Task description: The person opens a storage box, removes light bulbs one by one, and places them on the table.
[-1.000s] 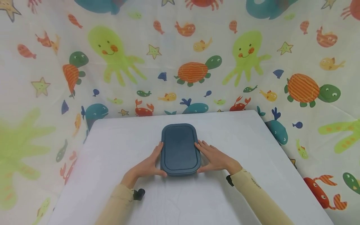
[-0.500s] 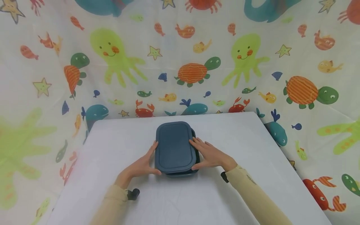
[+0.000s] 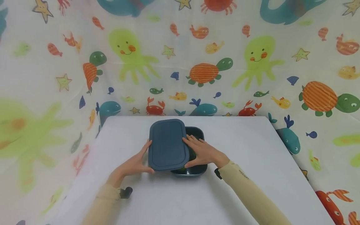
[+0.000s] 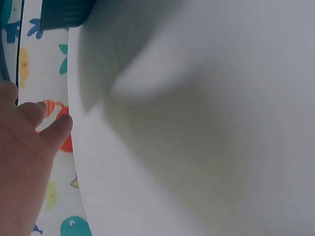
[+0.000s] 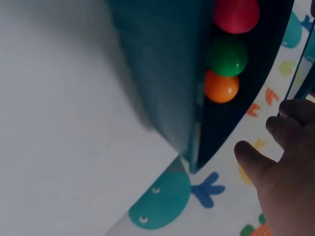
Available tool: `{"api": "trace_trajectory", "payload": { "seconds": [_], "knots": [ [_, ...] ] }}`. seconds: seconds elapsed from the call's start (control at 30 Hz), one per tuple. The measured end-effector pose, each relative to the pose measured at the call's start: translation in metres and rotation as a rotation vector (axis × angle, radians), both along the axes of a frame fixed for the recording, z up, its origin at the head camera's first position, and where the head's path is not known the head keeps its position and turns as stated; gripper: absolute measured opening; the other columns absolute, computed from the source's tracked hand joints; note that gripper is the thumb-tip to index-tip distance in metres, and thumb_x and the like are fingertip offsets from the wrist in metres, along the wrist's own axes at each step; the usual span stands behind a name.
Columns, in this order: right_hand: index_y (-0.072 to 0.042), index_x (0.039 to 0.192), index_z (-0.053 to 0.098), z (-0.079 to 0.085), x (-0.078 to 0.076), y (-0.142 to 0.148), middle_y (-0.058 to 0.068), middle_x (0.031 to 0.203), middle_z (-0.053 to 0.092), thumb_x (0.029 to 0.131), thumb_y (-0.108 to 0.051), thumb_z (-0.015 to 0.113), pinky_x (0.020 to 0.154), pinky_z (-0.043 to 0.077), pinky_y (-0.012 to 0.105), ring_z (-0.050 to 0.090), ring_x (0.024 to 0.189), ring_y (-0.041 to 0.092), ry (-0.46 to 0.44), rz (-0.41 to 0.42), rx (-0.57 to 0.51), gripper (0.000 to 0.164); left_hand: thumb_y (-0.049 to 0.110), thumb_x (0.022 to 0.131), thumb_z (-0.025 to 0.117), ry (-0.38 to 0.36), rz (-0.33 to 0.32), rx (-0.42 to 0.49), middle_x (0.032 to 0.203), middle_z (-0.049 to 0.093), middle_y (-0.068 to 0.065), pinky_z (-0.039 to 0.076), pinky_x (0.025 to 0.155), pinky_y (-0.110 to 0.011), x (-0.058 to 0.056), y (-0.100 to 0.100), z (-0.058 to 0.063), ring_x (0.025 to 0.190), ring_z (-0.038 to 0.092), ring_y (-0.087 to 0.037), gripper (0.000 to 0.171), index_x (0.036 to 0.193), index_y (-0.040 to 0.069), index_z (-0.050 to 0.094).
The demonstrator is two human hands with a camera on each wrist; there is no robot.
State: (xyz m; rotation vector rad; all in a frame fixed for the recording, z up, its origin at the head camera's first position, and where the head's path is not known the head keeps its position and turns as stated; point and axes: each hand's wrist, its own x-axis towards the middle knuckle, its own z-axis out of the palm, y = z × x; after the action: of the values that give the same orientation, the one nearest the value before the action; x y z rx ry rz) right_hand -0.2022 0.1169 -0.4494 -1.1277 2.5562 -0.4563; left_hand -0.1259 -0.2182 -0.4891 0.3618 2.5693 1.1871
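A dark blue rectangular lid (image 3: 168,144) is held up between both hands, shifted left of the matching container (image 3: 194,173) and covering its left part. My left hand (image 3: 129,167) grips the lid's left edge, thumb near the front corner. The right hand (image 3: 204,153) holds the lid's right edge, above the container's uncovered side. Inside the container, the right wrist view shows a red ball (image 5: 237,14), a green ball (image 5: 228,55) and an orange ball (image 5: 221,86). The left wrist view shows the left hand (image 4: 22,147) and a container corner (image 4: 64,12).
The container stands on a white-covered table (image 3: 239,193). Behind and beside the table hangs a curtain (image 3: 180,59) printed with sea animals. Dark wrist straps (image 3: 126,192) show at the sleeves.
Both hands have lifted the lid off the container and carried it left, uncovering the container's right side. The container stays on the table; the head view has shifted a little.
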Motion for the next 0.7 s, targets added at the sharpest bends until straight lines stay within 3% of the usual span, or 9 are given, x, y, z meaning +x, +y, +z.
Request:
{"api": "trace_trajectory", "payload": {
  "seconds": [0.4,0.7],
  "knots": [
    [-0.019,0.159,0.011,0.004,0.005,-0.055,0.005,0.164,0.006,0.073,-0.075,0.066,0.119,0.015,0.053,0.01,0.15,0.022,0.016,0.054,0.033,0.116,0.032,0.07,0.089,0.051,0.032,-0.037,0.162,-0.008,-0.019,0.022,0.11,-0.067,0.022,-0.051,0.001,0.145,0.008,-0.047,0.128,0.158,0.021,-0.003],
    [-0.019,0.159,0.011,0.003,0.023,-0.093,0.007,0.164,0.008,0.074,-0.073,0.067,0.119,0.014,0.053,0.009,0.15,0.026,0.026,0.094,0.046,0.115,0.031,0.069,0.089,0.071,0.032,-0.057,0.161,-0.005,-0.025,0.023,0.109,-0.068,0.049,-0.086,-0.003,0.143,0.008,-0.051,0.128,0.158,0.015,-0.001]
  ]
}}
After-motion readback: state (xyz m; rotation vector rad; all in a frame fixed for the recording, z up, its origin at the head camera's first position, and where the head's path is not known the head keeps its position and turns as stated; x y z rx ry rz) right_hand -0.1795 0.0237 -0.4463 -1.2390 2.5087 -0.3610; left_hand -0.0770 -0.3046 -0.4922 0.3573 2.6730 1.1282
